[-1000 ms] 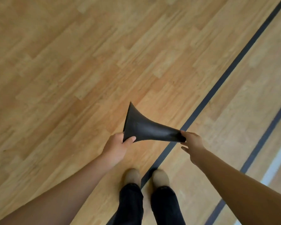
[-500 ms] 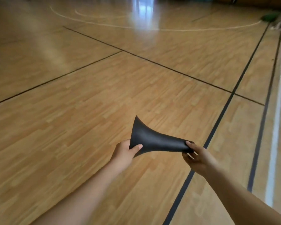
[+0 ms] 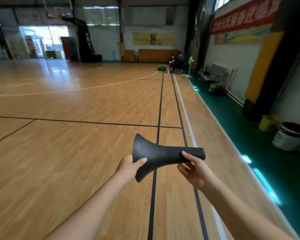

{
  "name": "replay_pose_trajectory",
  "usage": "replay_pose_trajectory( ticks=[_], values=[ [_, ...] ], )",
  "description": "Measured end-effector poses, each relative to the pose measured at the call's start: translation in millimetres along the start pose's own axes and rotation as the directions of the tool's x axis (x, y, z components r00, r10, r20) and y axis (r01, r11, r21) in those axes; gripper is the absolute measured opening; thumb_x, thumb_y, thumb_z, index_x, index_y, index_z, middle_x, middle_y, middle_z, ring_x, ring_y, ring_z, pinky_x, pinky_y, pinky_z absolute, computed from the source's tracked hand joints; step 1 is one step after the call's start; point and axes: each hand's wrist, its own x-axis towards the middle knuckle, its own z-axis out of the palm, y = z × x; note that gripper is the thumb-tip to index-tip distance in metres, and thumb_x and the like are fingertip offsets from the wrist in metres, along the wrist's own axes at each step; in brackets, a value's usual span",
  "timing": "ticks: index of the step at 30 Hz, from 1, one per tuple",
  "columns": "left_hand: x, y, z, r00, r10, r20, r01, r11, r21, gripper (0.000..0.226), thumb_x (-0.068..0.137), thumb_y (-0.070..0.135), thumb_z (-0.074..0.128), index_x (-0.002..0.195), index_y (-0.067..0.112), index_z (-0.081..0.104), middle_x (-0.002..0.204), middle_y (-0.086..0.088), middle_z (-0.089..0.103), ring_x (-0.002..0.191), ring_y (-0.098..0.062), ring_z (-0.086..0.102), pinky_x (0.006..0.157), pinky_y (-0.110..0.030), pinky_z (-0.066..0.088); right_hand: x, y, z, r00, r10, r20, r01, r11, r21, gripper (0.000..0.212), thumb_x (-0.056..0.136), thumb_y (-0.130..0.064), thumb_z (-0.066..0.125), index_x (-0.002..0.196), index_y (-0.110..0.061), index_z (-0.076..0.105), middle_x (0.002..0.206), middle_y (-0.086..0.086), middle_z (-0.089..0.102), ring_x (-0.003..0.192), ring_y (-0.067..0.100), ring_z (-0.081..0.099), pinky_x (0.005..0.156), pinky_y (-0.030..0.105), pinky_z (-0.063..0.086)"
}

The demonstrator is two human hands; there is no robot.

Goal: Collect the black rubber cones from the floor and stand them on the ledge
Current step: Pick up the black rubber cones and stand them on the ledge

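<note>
While holding the cone (image 3: 163, 156) sideways, left hand (image 3: 128, 168) pinching its flared base, right hand (image 3: 194, 168) curled loosely round its tip, may drop it: soft rubber, light grip.

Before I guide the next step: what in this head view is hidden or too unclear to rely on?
- Head view: fingers of the left hand, hidden behind the flared base of the black cone; only the thumb shows.
- Head view: the ledge; nothing in frame can be identified as it.
- Head view: red banner lettering, blurred.
- Head view: green object at the far end, too small to identify.
</note>
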Motion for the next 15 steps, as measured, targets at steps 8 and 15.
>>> replay_pose_trajectory(
  ticks=[8, 15],
  values=[
    [29.9, 102.2, 227.9, 0.973, 0.094, 0.209, -0.083, 0.995, -0.063, 0.025, 0.084, 0.036, 0.07, 0.082, 0.011, 0.067, 0.077, -0.002, 0.067, 0.077, -0.018, 0.062, 0.061, -0.027, 0.045, -16.9, -147.7, -178.9, 0.873, -0.316, -0.373, 0.281, 0.948, -0.146, 0.047, 0.082, -0.025, 0.075, 0.118, 0.001, 0.058, 0.11, 0.016, 0.067, 0.075, 0.011, 0.068, 0.05, 0.014, 0.05],
    [17.3, 158.8, 408.0, 0.871, 0.068, 0.486, -0.03, 0.996, -0.085, 0.025, 0.088, 0.028, 0.067, 0.093, 0.003, 0.068, 0.098, -0.018, 0.068, 0.094, -0.033, 0.065, 0.08, -0.041, 0.056, -58.7, -239.5, -331.1, 0.665, -0.418, -0.618, 0.352, 0.906, -0.234, 0.057, 0.073, -0.037, 0.081, 0.109, 0.002, 0.06, 0.094, 0.017, 0.069, 0.075, 0.021, 0.07, 0.067, 0.031, 0.058]
  ],
)
